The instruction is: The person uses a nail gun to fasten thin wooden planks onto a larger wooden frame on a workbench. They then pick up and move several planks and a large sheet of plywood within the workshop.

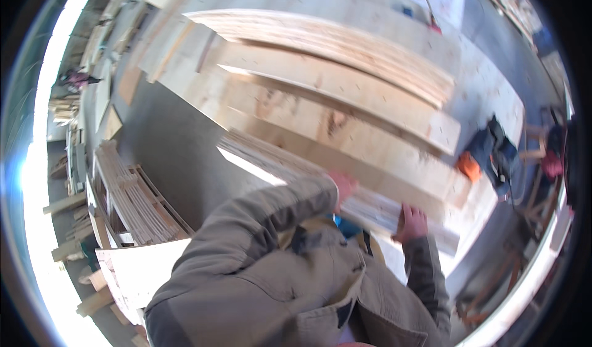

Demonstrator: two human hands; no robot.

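Note:
My left hand (342, 190) is blurred, and its fingers close on the upper edge of a stack of narrow wooden boards (376, 208) held against the near edge of the worktable. Farther right, my right hand (412, 224) wraps its fingers over the same stack near its right end. The stack's layered edges face up, and its left part reaches past my left sleeve. Just beyond it lie wide pale boards with knots (296, 113), roughly parallel to the stack. Behind these are another long board (345, 79) and a thicker layered pile of boards (327, 39).
The plywood worktable (493, 100) extends beyond the boards. At its right edge sits a dark blue bundle (496, 153) with an orange item (468, 166). To my left, several wooden strips (132, 193) are stacked beside the grey floor (182, 137). Loose timber lies farther left.

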